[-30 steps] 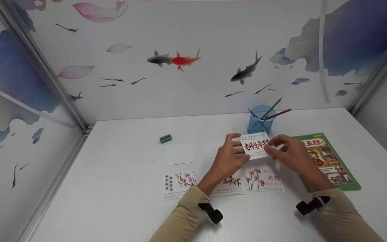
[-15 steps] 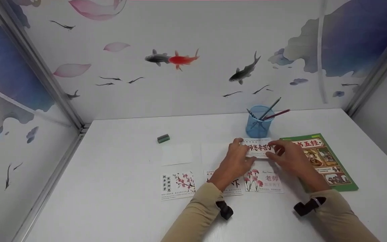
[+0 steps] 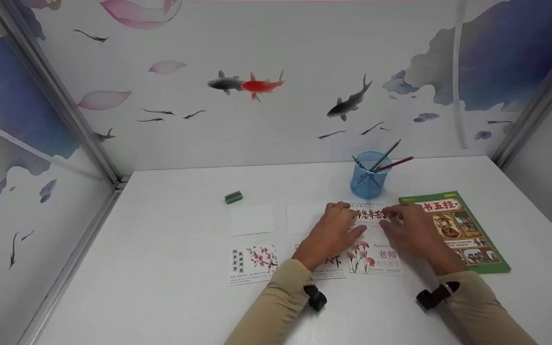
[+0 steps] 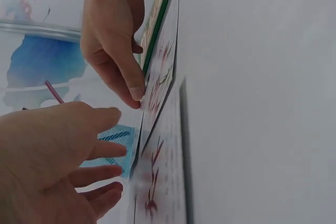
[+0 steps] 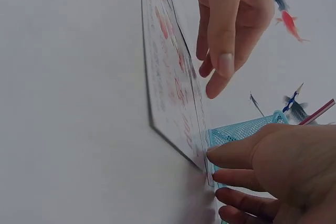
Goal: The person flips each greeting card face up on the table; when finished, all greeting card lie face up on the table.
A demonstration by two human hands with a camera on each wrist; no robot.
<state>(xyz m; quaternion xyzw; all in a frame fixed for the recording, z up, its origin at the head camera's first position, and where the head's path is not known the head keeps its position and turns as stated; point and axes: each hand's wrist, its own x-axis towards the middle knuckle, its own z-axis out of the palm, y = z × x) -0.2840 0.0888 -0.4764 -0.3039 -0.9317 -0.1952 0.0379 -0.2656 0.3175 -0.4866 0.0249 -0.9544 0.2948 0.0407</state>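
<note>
In the head view, a white card with red lettering (image 3: 369, 215) lies at the table's back, just in front of the pen cup. My left hand (image 3: 332, 233) is over the card's left end, with fingers loosely bent and thumb apart. The left wrist view shows the left hand (image 4: 63, 158) with fingers spread and nothing gripped. My right hand (image 3: 412, 233) pinches the card's right edge between thumb and fingertips. In front lie a card with pink flowers (image 3: 362, 258), a partly covered card with dark lettering (image 3: 332, 273), and a blossom-branch card (image 3: 254, 263).
A blue mesh pen cup (image 3: 368, 184) holds several pencils behind the card. A green-bordered book (image 3: 477, 239) lies to the right. Two blank white cards, one at left (image 3: 252, 220) and one beside my left hand (image 3: 302, 218), lie in the back row. A small green block (image 3: 233, 197) sits behind them.
The red-lettered card has come down from the air onto the table, both hands lowering with it. My left hand has loosened from the card's left edge.
</note>
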